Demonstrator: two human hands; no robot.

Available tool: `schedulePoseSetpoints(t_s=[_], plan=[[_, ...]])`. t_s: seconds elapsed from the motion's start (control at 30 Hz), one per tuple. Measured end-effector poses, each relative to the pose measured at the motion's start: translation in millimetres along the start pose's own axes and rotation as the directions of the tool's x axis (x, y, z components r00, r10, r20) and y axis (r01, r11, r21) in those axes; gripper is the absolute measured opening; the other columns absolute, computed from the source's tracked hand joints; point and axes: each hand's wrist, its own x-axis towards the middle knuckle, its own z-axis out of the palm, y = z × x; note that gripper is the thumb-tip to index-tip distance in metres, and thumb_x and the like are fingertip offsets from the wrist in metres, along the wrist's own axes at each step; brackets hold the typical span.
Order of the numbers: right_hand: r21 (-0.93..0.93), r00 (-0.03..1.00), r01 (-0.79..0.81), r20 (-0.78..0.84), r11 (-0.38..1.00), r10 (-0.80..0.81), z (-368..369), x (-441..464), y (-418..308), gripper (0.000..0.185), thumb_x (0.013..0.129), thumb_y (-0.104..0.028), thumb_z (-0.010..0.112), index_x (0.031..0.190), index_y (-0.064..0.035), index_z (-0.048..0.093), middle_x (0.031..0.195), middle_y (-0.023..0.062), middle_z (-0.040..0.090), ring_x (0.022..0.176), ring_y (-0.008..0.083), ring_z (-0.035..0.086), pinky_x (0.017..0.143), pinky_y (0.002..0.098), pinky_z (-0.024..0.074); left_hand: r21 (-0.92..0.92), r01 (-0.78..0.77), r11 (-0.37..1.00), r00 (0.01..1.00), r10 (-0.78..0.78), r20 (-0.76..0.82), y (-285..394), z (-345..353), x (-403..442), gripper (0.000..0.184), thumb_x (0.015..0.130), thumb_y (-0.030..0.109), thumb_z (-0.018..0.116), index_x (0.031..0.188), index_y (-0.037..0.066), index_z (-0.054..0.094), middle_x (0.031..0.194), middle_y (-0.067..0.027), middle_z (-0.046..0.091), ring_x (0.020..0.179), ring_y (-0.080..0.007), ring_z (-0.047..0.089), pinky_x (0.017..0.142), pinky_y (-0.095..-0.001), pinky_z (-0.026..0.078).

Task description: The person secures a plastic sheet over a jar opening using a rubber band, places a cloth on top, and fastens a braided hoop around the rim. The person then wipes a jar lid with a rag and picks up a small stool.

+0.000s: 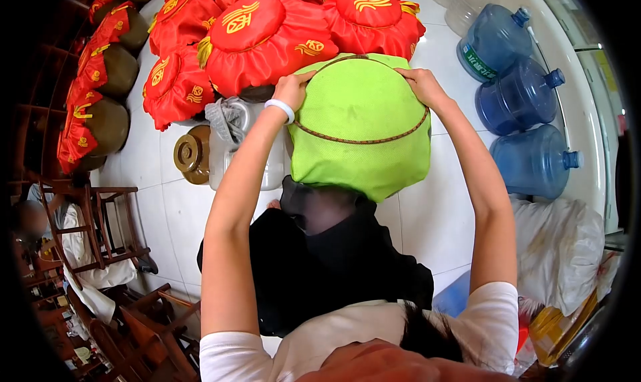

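Note:
A lime-green mesh cloth (367,105) drapes over a bulky, rounded thing in front of me; what it covers is hidden. Around its top runs a brown braided cord loop (364,140). My left hand (291,91), with a white bangle at the wrist, is at the loop's far left side, fingers closed on the cord. At the far right side my right hand (426,88) grips the same loop, thumb and fingers bent at the cloth's edge. The loop's near side lies across the front of the cloth, lower than its far side.
Jars under red cloth covers (267,38) crowd the floor ahead. A lidded brown jar (192,153) and a translucent plastic jug (264,165) stand at left. Several blue water bottles (517,95) line the right wall. Wooden chairs (100,225) and a seated person are far left.

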Motion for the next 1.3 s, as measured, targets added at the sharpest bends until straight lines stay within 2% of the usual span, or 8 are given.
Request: schedulePoseSetpoints(t_s=[0.2, 0.3, 0.43, 0.53, 0.57, 0.7, 0.93, 1.3], plan=[[-0.115, 0.999, -0.039, -0.023, 0.993, 0.037, -2, -37, 2, 0.032, 0.083, -0.014, 0.045, 0.112, -0.0150, 0.057, 0.089, 0.0213, 0.061, 0.083, 0.0347, 0.059, 0.077, 0.0383, 0.0459, 0.085, -0.043, 0.995, 0.999, 0.045, -0.018, -9, -2, -41, 0.042, 0.077, 0.003, 0.045, 0.116, 0.018, 0.055, 0.086, -0.0280, 0.055, 0.080, -0.0401, 0.057, 0.074, -0.0440, 0.045], [-0.215, 0.980, -0.184, 0.035, 0.959, 0.196, -2, -66, -7, 0.039, 0.079, -0.011, 0.044, 0.115, -0.0172, 0.056, 0.090, 0.0217, 0.060, 0.084, 0.0347, 0.059, 0.077, 0.0404, 0.0454, -0.011, 0.136, 0.991, 0.989, -0.135, 0.055, -2, -7, -76, 0.047, 0.074, 0.001, 0.045, 0.119, 0.013, 0.051, 0.078, -0.0270, 0.057, 0.072, -0.0390, 0.059, 0.069, -0.0440, 0.046], [-0.086, 0.952, -0.305, -0.013, 0.948, 0.305, 5, -94, -25, 0.050, 0.074, -0.010, 0.043, 0.124, -0.0163, 0.047, 0.090, 0.0221, 0.060, 0.084, 0.0354, 0.059, 0.076, 0.0422, 0.0453, -0.216, 0.359, 0.908, 0.933, -0.344, 0.103, 22, 0, -99, 0.061, 0.069, -0.003, 0.049, 0.129, 0.006, 0.040, 0.077, -0.0218, 0.058, 0.067, -0.0320, 0.060, 0.064, -0.0393, 0.047], [-0.038, 0.932, -0.361, -0.017, 0.932, 0.361, 14, -102, -31, 0.061, 0.072, -0.009, 0.044, 0.132, -0.0147, 0.032, 0.091, 0.0218, 0.060, 0.086, 0.0364, 0.058, 0.077, 0.0433, 0.0447, -0.256, 0.278, 0.926, 0.960, -0.279, 0.030, 14, 12, -106, 0.066, 0.068, -0.002, 0.051, 0.132, 0.006, 0.035, 0.093, -0.0203, 0.053, 0.078, -0.0309, 0.057, 0.065, -0.0371, 0.048], [0.000, 0.926, -0.377, -0.029, 0.926, 0.377, 19, -108, -31, 0.062, 0.072, -0.009, 0.044, 0.132, -0.0138, 0.030, 0.095, 0.0222, 0.059, 0.088, 0.0363, 0.057, 0.078, 0.0434, 0.0440, -0.324, 0.350, 0.879, 0.937, -0.330, 0.117, 12, 14, -110, 0.073, 0.067, 0.001, 0.053, 0.135, 0.006, 0.028, 0.106, -0.0199, 0.045, 0.092, -0.0329, 0.051, 0.077, -0.0356, 0.046], [0.040, 0.909, -0.414, -0.031, 0.909, 0.416, 35, -117, -25, 0.063, 0.074, -0.012, 0.043, 0.134, -0.0107, 0.023, 0.113, 0.0241, 0.049, 0.101, 0.0376, 0.051, 0.084, 0.0445, 0.0416, -0.195, 0.334, 0.922, 0.942, -0.332, 0.043, 22, 22, -118, 0.078, 0.068, 0.004, 0.054, 0.137, 0.006, 0.020, 0.116, -0.0226, 0.037, 0.106, -0.0364, 0.043, 0.095, -0.0321, 0.033], [0.060, 0.878, -0.470, -0.068, 0.881, 0.473, 44, -142, -36, 0.067, 0.075, -0.016, 0.044, 0.135, -0.0141, 0.016, 0.115, 0.0214, 0.042, 0.098, 0.0379, 0.050, 0.082, 0.0444, 0.0421, -0.180, 0.180, 0.967, 0.979, -0.195, -0.064, 14, 36, -119, 0.073, 0.070, 0.009, 0.052, 0.137, 0.007, 0.024, 0.116, -0.0215, 0.037, 0.105, -0.0352, 0.043, 0.093, -0.0336, 0.034], [-0.014, 0.843, -0.527, -0.133, 0.850, 0.521, 38, -140, -56, 0.067, 0.076, -0.016, 0.044, 0.136, -0.0140, 0.015, 0.116, 0.0208, 0.041, 0.092, 0.0388, 0.052, 0.079, 0.0432, 0.0432, -0.224, 0.161, 0.961, 0.977, -0.188, -0.103, 15, 37, -117, 0.069, 0.070, 0.005, 0.053, 0.135, 0.006, 0.029, 0.113, -0.0210, 0.041, 0.104, -0.0324, 0.044, 0.093, -0.0313, 0.035]])
